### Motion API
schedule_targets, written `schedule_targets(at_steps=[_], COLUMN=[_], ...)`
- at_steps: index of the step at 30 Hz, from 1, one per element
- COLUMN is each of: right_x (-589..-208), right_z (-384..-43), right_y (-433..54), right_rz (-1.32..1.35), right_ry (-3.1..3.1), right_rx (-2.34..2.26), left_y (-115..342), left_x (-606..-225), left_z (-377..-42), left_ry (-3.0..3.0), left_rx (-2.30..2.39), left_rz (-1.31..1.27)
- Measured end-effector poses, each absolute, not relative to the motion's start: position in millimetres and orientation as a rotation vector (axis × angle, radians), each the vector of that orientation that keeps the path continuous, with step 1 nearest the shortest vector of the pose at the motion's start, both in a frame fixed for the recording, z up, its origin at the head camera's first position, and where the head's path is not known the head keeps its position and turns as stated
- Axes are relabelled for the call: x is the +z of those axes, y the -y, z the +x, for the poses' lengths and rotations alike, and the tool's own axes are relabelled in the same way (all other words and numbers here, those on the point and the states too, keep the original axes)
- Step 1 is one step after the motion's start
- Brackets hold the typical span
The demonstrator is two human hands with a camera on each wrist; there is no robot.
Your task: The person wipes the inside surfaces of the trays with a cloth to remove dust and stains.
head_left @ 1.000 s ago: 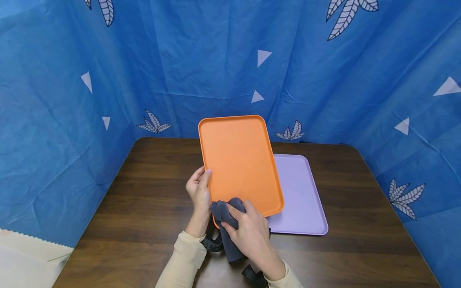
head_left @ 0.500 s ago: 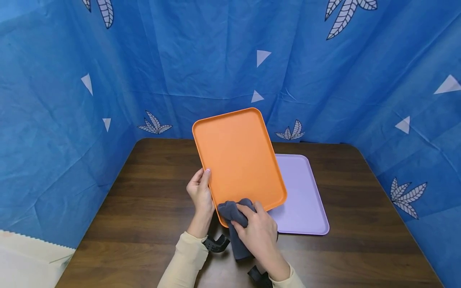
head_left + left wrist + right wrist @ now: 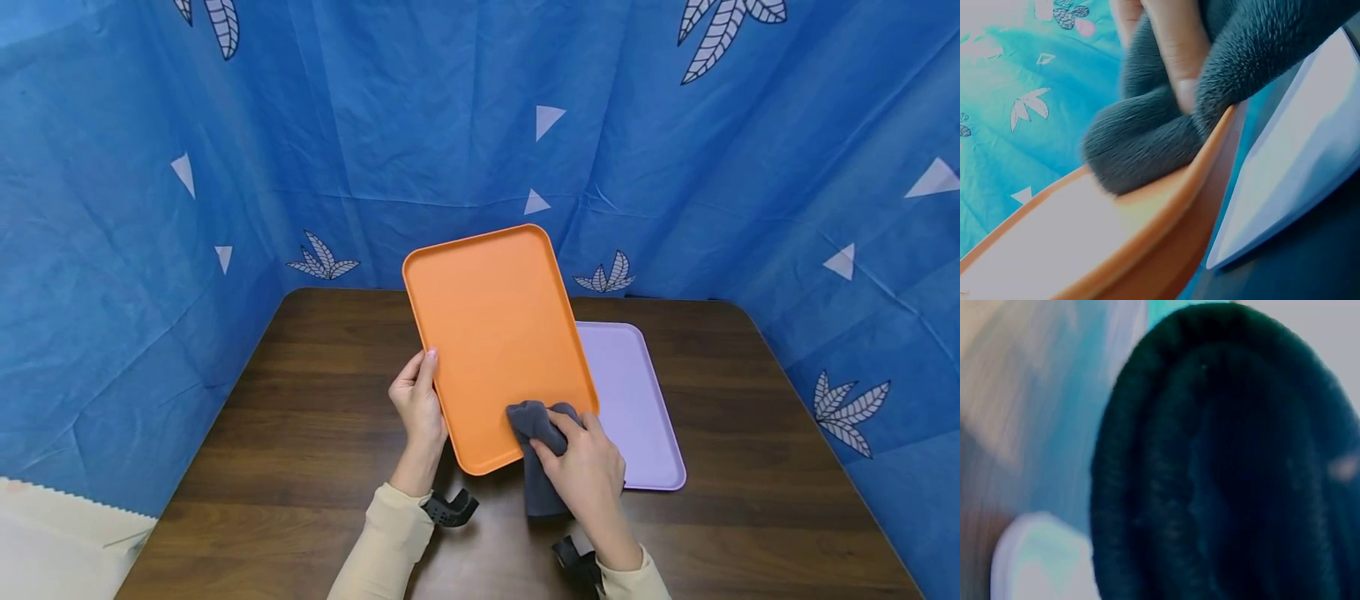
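Observation:
My left hand (image 3: 420, 404) grips the left edge of an orange tray (image 3: 495, 325), thumb on the rim and the other fingers mostly hidden behind it. The tray is held up off the table, tilted toward me. A folded dark grey cloth (image 3: 542, 467) is pinched in my right hand (image 3: 588, 467) and lies against the tray's lower right corner. In the left wrist view the fuzzy cloth (image 3: 1141, 144) bends over the orange rim (image 3: 1166, 225), with a finger pressing into it. The right wrist view is mostly filled by the dark cloth folds (image 3: 1122, 487).
A lilac tray (image 3: 633, 400) lies on the brown wooden table (image 3: 315, 467), partly behind the orange one. Blue patterned curtains (image 3: 420, 125) enclose the table's back and sides. A pale cloth (image 3: 60, 542) hangs at the lower left.
The right hand has slid the cloth rightward along the tray's lower edge, from the lower left corner to the lower right. The orange tray has tilted slightly counterclockwise; the left hand keeps its grip.

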State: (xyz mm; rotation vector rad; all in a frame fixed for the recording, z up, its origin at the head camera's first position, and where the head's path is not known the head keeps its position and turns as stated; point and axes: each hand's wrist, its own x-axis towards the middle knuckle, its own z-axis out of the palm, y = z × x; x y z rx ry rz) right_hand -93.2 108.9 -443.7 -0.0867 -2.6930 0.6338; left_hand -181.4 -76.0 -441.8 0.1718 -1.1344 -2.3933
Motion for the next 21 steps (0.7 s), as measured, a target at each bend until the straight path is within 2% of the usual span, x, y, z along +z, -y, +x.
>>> schedule_targets(at_steps=[13,21], right_x=[-453.7,-447.0], right_z=[-106.2,-112.0], right_y=[-161.8,-194.1], right_rz=[-0.071,-0.153], right_ry=[2.486,2.467], right_rx=[0.328,0.329], left_y=[74.6,76.7], left_x=[-440.2,-440.6], left_z=[-179.7,-179.1], left_ry=[1.165,1.213], left_rx=[-2.415,-2.427], left_rz=[0.177,0.192])
